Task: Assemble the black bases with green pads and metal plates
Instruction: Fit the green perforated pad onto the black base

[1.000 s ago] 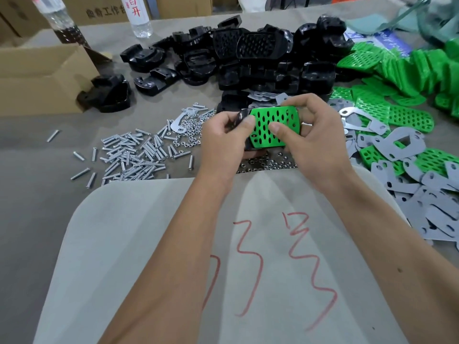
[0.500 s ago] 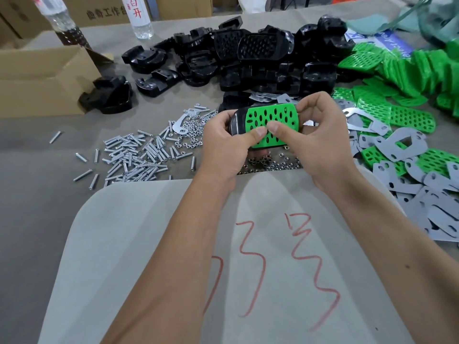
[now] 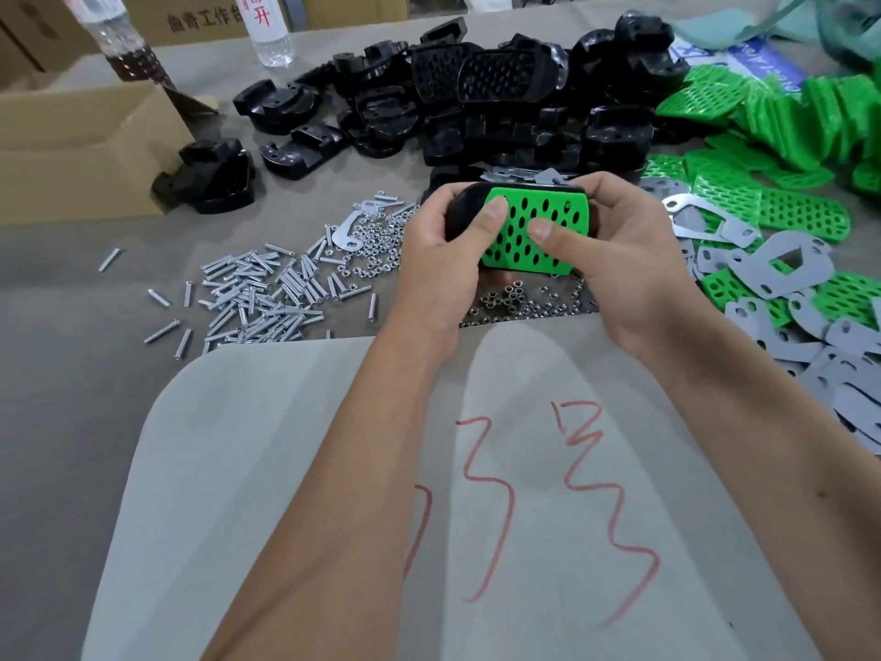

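I hold a black base (image 3: 465, 209) with a perforated green pad (image 3: 548, 217) lying on its top face, just above the table. My left hand (image 3: 443, 260) grips the base's left end, thumb on the pad. My right hand (image 3: 619, 260) grips the right end, its thumb pressing the pad's middle. A pile of black bases (image 3: 476, 102) lies behind, loose green pads (image 3: 786, 136) lie at the right, and grey metal plates (image 3: 786, 269) lie beside my right hand.
Bolts (image 3: 257, 298) and small nuts (image 3: 515, 302) are scattered left of and under my hands. A cardboard box (image 3: 71, 150) stands at the left, two bottles (image 3: 267, 26) at the back. A pale sheet with red marks (image 3: 524, 493) covers the near table.
The green pad has gone from tilted over the base to lying flatter on it. Both thumbs have shifted on the pad's face. The hands stayed in nearly the same place.
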### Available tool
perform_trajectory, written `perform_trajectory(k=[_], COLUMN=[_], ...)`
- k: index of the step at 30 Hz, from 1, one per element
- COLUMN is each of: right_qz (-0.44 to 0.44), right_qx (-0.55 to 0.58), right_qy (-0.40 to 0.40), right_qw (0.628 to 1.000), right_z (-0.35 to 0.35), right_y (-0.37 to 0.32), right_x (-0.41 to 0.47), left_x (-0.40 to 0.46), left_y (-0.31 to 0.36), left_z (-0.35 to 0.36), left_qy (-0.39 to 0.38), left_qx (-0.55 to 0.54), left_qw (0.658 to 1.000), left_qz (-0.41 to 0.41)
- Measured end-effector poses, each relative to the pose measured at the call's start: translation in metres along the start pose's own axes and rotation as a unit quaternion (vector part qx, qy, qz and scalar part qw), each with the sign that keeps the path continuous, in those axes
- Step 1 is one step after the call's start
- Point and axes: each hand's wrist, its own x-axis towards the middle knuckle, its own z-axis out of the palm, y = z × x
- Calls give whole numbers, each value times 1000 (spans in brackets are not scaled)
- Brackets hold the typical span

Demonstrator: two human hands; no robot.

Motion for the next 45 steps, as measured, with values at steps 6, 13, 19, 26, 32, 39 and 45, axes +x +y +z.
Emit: perform_trajectory(k=[6, 13, 19, 26, 32, 39, 45], right_qz=[39, 87, 93, 92, 83, 64, 53], right_qx=[56, 91, 85, 120, 84, 71, 113], right_qy=[-9, -42, -40, -58, -50, -41, -74], right_qw=[998, 991, 991, 987, 992, 995, 989], right_z=[-5, -9, -4, -3, -8, -6, -6], right_y=[-1, -2, -5, -7, -7, -4, -7], right_x=[2, 2, -1, 1, 1, 0, -2], left_x=[1, 1, 2, 3, 5, 2, 2], left_y=[-2, -2, 2, -2, -6, -4, -2], left_z=[3, -1, -5, 0, -2, -4, -5], left_qy=[14, -5, -15, 25, 12, -9, -20], left_qx=[27, -27, -96, -89, -40, -47, -84], left_qw=[999, 1000, 994, 995, 999, 999, 995], left_qz=[15, -8, -54, -31, -11, -19, -43])
